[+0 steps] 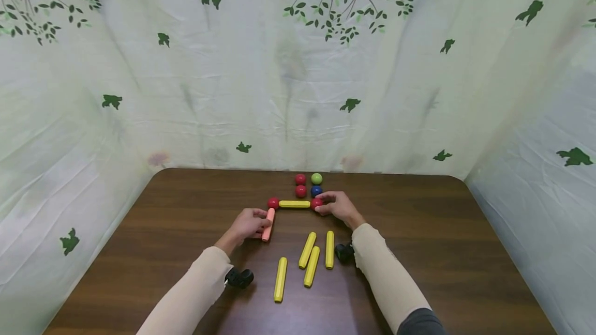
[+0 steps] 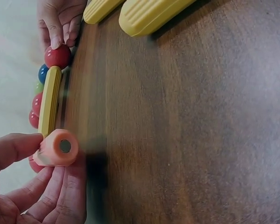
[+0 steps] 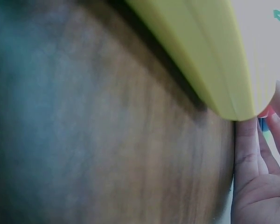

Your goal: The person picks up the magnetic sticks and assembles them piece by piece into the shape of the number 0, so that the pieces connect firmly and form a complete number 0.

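My left hand (image 1: 248, 223) pinches a pink magnetic rod (image 1: 268, 225) between thumb and fingers. Its far end meets a red ball (image 1: 273, 202), though from the head view I cannot tell whether they touch. In the left wrist view a round metal disc shows in the near end of the rod. A yellow rod (image 1: 294, 204) runs from that red ball to a second red ball (image 1: 316, 203) on the right. My right hand (image 1: 341, 208) pinches this second ball; in the right wrist view a large yellow rod (image 3: 214, 60) hides most of it.
Behind the joined pieces stand two more red balls (image 1: 300, 191), a blue ball (image 1: 316, 191) and a green ball (image 1: 316, 179). Several loose yellow rods (image 1: 311, 267) lie nearer me on the brown wooden table (image 1: 419, 252). A leaf-patterned cloth (image 1: 288, 118) hangs behind the table.
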Demonstrator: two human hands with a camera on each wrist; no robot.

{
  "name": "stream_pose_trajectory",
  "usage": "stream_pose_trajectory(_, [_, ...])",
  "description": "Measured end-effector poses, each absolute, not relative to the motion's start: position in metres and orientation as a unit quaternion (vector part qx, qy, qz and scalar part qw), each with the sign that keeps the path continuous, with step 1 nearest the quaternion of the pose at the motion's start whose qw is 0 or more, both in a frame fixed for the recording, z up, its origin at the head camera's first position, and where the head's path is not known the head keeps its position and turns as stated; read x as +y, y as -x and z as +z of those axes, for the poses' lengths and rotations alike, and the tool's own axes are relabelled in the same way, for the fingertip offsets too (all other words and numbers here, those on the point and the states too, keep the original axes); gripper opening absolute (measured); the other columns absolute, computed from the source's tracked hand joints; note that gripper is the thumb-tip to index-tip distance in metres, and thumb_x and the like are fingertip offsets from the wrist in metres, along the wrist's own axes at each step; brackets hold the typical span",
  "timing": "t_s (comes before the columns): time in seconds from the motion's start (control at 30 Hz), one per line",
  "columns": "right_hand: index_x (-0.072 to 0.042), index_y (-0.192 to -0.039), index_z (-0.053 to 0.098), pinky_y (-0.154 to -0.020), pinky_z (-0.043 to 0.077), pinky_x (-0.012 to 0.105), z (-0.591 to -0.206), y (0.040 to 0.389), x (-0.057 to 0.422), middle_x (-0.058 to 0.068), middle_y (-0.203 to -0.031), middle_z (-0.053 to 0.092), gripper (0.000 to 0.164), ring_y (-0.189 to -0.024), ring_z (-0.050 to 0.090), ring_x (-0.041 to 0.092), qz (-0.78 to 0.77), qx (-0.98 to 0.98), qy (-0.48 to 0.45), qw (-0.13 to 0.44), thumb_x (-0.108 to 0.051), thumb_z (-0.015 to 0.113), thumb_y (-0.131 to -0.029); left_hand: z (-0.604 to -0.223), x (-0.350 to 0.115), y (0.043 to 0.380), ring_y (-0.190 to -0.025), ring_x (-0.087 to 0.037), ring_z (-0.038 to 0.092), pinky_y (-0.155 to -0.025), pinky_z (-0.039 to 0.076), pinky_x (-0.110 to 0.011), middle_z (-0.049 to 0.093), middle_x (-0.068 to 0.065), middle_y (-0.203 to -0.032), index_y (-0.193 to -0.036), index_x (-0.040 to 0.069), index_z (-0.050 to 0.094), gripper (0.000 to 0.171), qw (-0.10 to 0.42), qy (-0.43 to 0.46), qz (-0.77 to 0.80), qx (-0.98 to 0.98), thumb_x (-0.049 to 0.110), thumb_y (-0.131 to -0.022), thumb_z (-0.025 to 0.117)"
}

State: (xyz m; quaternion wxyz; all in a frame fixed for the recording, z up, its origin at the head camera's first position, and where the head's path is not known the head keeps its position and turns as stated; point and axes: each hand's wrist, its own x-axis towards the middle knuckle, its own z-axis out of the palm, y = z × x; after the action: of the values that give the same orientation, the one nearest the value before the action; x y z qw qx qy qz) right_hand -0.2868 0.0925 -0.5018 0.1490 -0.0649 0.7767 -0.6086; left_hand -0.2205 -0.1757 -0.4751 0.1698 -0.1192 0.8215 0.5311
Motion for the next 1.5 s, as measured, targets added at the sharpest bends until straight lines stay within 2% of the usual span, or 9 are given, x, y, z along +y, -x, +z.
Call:
stream_pose_trajectory(0.27, [0.001, -0.115, 0.067, -0.075, 0.054, 0.029, -0.504, 0.289, 0.092, 0.013, -0.110, 0.066, 0.033, -0.086, 0.062, 0.015, -0.602, 0.782, 0.058, 0.149, 0.000, 0.073, -0.082, -0.474, -0.176, 0.222, -0.068, -0.013, 0.058, -0.060, 0.054, -0.027, 0.061, -0.009, -0.087, -0.122, -0.009, 0.055, 0.036, 0.172, 0.118, 0.533, 0.820, 0.007, -0.091, 0.062])
stream_pose_trajectory(0.5, [0.001, -0.115, 0.066, -0.075, 0.055, 0.030, -0.506, 0.289, 0.093, 0.013, -0.110, 0.066, 0.034, -0.084, 0.063, 0.015, -0.608, 0.778, 0.056, 0.150, 0.001, 0.073, -0.082, -0.475, -0.176, 0.224, -0.070, -0.014, 0.059, -0.064, 0.056, -0.029, 0.061, -0.010, -0.090, -0.122, -0.007, 0.055, 0.036, 0.177, 0.122, 0.533, 0.819, 0.008, -0.091, 0.064])
stream_pose_trajectory(0.73, [0.014, -0.120, 0.057, -0.083, 0.054, 0.039, -0.474, 0.269, 0.095, 0.028, -0.118, 0.059, 0.037, -0.085, 0.064, 0.017, -0.623, 0.759, 0.087, 0.169, 0.007, 0.066, -0.085, -0.476, -0.176, 0.225, -0.067, -0.015, 0.062, -0.064, 0.057, -0.031, 0.065, -0.012, -0.090, -0.119, -0.008, 0.056, 0.034, 0.181, 0.118, 0.541, 0.813, 0.006, -0.089, 0.064])
stream_pose_trajectory(0.8, [0.014, -0.121, 0.057, -0.083, 0.054, 0.040, -0.476, 0.271, 0.096, 0.029, -0.118, 0.059, 0.037, -0.086, 0.064, 0.017, -0.623, 0.759, 0.086, 0.171, 0.007, 0.066, -0.085, -0.475, -0.176, 0.225, -0.067, -0.015, 0.063, -0.065, 0.057, -0.031, 0.065, -0.012, -0.089, -0.118, -0.008, 0.057, 0.033, 0.174, 0.114, 0.536, 0.818, 0.007, -0.089, 0.065])
stream_pose_trajectory(1.07, [0.008, -0.120, 0.061, -0.079, 0.055, 0.034, -0.505, 0.289, 0.098, 0.023, -0.118, 0.061, 0.038, -0.084, 0.063, 0.014, -0.618, 0.766, 0.070, 0.163, 0.002, 0.071, -0.084, -0.459, -0.177, 0.233, -0.071, -0.022, 0.063, -0.068, 0.055, -0.030, 0.066, -0.014, -0.093, -0.117, -0.001, 0.060, 0.031, 0.137, 0.111, 0.491, 0.853, 0.016, -0.090, 0.066])
stream_pose_trajectory(1.27, [0.004, -0.118, 0.064, -0.076, 0.055, 0.030, -0.508, 0.291, 0.097, 0.018, -0.115, 0.064, 0.037, -0.081, 0.064, 0.013, -0.615, 0.771, 0.065, 0.151, 0.001, 0.073, -0.083, -0.444, -0.169, 0.248, -0.081, -0.028, 0.064, -0.079, 0.054, -0.038, 0.067, -0.015, -0.101, -0.118, 0.002, 0.060, 0.033, 0.117, 0.091, 0.489, 0.859, 0.017, -0.090, 0.067])
stream_pose_trajectory(1.4, [0.004, -0.117, 0.064, -0.076, 0.055, 0.031, -0.506, 0.290, 0.095, 0.017, -0.114, 0.064, 0.036, -0.083, 0.064, 0.015, -0.615, 0.771, 0.067, 0.150, 0.001, 0.072, -0.083, -0.437, -0.159, 0.259, -0.087, -0.028, 0.063, -0.084, 0.052, -0.042, 0.067, -0.015, -0.104, -0.122, 0.002, 0.059, 0.037, 0.110, 0.050, 0.483, 0.867, 0.017, -0.089, 0.069])
stream_pose_trajectory(1.5, [0.003, -0.116, 0.065, -0.076, 0.055, 0.031, -0.504, 0.289, 0.094, 0.015, -0.113, 0.065, 0.035, -0.085, 0.064, 0.015, -0.611, 0.775, 0.067, 0.147, 0.000, 0.073, -0.082, -0.435, -0.150, 0.268, -0.091, -0.027, 0.063, -0.082, 0.053, -0.040, 0.067, -0.015, -0.106, -0.123, 0.001, 0.059, 0.039, 0.104, 0.002, 0.467, 0.878, 0.017, -0.089, 0.069])
